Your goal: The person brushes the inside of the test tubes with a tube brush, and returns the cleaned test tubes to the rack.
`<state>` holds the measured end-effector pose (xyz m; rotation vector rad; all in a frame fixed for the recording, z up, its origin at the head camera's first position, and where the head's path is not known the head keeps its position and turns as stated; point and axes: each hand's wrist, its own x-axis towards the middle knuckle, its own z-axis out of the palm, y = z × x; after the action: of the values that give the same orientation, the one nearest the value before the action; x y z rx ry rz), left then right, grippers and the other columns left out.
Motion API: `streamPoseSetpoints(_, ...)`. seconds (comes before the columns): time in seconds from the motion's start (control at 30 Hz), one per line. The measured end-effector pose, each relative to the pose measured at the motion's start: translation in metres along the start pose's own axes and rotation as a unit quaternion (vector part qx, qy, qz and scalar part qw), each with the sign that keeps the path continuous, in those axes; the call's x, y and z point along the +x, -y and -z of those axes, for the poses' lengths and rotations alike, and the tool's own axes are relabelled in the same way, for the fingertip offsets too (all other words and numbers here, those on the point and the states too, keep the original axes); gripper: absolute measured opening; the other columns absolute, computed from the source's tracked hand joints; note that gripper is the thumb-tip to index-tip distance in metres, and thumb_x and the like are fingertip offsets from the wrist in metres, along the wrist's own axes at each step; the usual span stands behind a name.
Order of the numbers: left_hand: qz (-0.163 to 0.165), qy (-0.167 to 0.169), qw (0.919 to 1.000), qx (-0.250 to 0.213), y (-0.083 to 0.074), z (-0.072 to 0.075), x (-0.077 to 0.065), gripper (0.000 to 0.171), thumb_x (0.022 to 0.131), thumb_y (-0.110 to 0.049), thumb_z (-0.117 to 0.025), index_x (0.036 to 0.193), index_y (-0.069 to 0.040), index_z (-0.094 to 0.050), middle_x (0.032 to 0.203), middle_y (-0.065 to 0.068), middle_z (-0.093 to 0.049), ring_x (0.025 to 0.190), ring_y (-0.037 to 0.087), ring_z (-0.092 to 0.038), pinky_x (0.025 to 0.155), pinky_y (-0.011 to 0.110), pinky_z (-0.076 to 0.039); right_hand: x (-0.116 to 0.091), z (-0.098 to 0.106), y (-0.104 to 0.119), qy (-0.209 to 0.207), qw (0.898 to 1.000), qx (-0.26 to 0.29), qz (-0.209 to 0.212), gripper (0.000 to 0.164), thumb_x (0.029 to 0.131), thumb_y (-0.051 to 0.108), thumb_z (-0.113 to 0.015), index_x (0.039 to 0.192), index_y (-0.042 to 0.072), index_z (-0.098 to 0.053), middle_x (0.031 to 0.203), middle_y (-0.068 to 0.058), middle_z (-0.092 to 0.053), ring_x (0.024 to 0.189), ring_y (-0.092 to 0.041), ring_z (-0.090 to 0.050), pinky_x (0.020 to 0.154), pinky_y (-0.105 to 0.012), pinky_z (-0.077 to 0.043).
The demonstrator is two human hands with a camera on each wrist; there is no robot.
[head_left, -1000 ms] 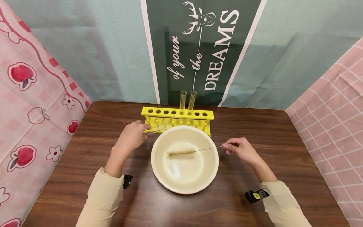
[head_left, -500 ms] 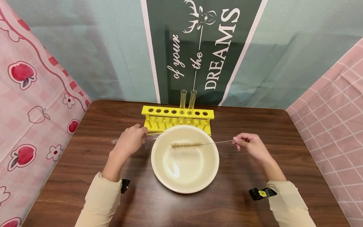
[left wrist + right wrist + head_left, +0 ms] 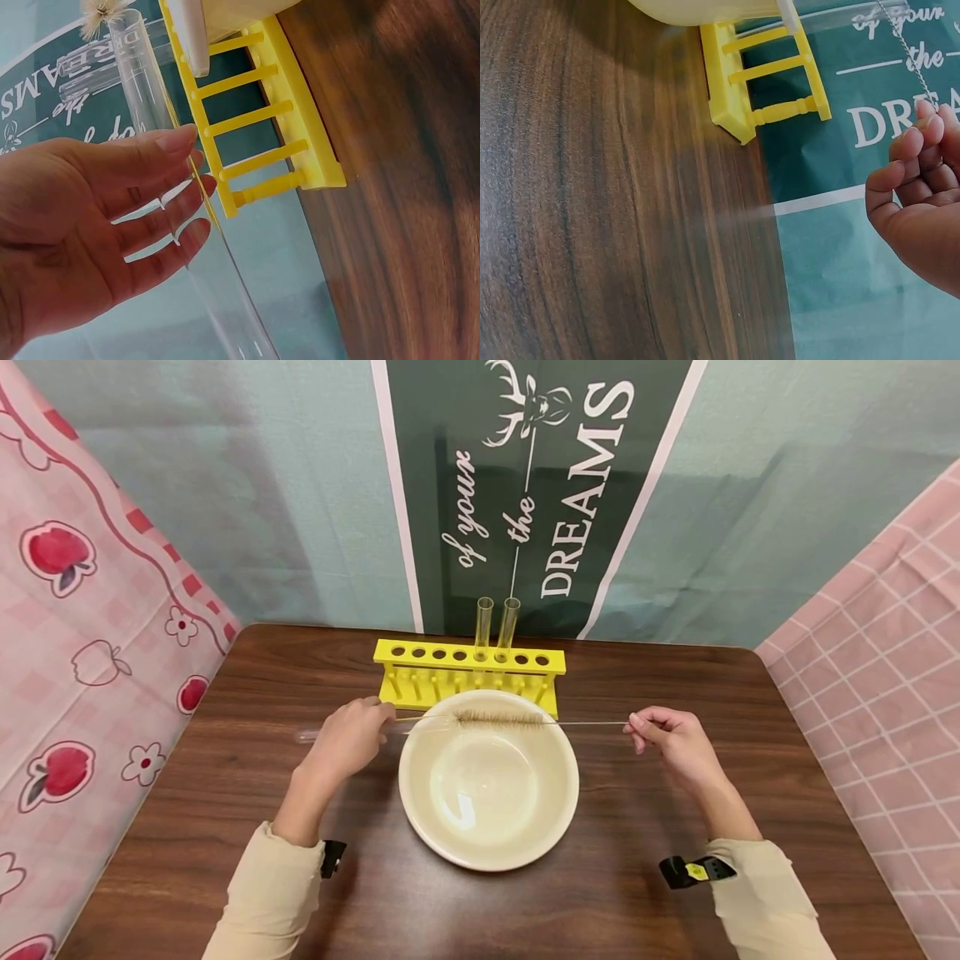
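My left hand (image 3: 348, 739) grips a clear glass test tube (image 3: 146, 82), thumb on one side and fingers on the other. The tube lies almost level, its closed end out to the left and its mouth over the cream basin (image 3: 487, 858). My right hand (image 3: 670, 739) pinches the twisted wire handle (image 3: 915, 64) of a test tube brush (image 3: 501, 718) between thumb and fingertips. Above the basin's far side, the pale bristles point left, in line with the tube. Their tip (image 3: 101, 13) is right at the tube's mouth in the left wrist view.
Behind the basin stands a yellow test tube rack (image 3: 386, 652), partly hidden by it. Two upright test tubes (image 3: 484, 627) sit in its holes. Printed cloths hang at the back and both sides of the brown wooden table (image 3: 525, 918).
The brush has swung level and risen toward the basin's far side as my right hand moved right and away. My left hand has shifted slightly, turning the tube nearly level.
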<state>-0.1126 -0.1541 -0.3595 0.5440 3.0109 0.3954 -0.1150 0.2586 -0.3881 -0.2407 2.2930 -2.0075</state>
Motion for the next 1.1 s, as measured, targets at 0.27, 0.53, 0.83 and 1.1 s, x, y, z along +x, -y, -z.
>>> streamPoseSetpoints(0.27, -0.004, -0.004, 0.9998, -0.02, -0.0017, -0.0012, -0.0016, 0.02, 0.074, 0.003, -0.07, 0.093, -0.003, -0.066, 0.086, 0.01, -0.06, 0.079, 0.029, -0.06, 0.065, 0.04, -0.049, -0.0001, -0.0035, -0.0005, -0.004, 0.999, -0.038, -0.008, 0.02, 0.09, 0.006, -0.054, 0.08, -0.01, -0.059, 0.056, -0.003, -0.052, 0.056, -0.015, -0.05, 0.059, -0.023, -0.043)
streamPoseSetpoints(0.53, -0.016, -0.011, 0.999, -0.041, -0.0012, -0.005, -0.002, 0.02, 0.074, 0.003, -0.071, 0.091, -0.004, -0.066, 0.085, 0.008, -0.061, 0.078, 0.027, -0.06, 0.065, 0.039, -0.048, -0.0005, -0.0019, -0.0017, -0.007, 0.995, -0.095, -0.004, 0.023, 0.09, 0.006, -0.054, 0.083, -0.016, -0.057, 0.055, -0.007, -0.053, 0.059, -0.016, -0.051, 0.055, -0.023, -0.044)
streamPoseSetpoints(0.83, -0.01, -0.013, 0.999, -0.042, -0.0037, -0.0072, -0.0023, 0.018, 0.073, 0.002, -0.072, 0.089, -0.004, -0.065, 0.082, 0.006, -0.061, 0.077, 0.024, -0.059, 0.064, 0.038, -0.048, -0.0003, -0.0041, -0.0031, -0.018, 0.993, -0.117, 0.008, 0.023, 0.09, 0.003, -0.054, 0.08, -0.018, -0.056, 0.054, 0.002, -0.052, 0.05, -0.014, -0.047, 0.049, -0.025, -0.042)
streamPoseSetpoints(1.1, -0.008, -0.019, 0.9972, -0.071, -0.0027, -0.0074, -0.0036, 0.018, 0.073, 0.004, -0.072, 0.089, -0.003, -0.066, 0.084, 0.007, -0.063, 0.077, 0.024, -0.06, 0.065, 0.038, -0.048, -0.0015, -0.0046, -0.0035, -0.022, 0.991, -0.13, 0.005, 0.025, 0.09, 0.005, -0.055, 0.08, -0.017, -0.056, 0.052, -0.005, -0.05, 0.048, -0.01, -0.045, 0.045, -0.028, -0.041)
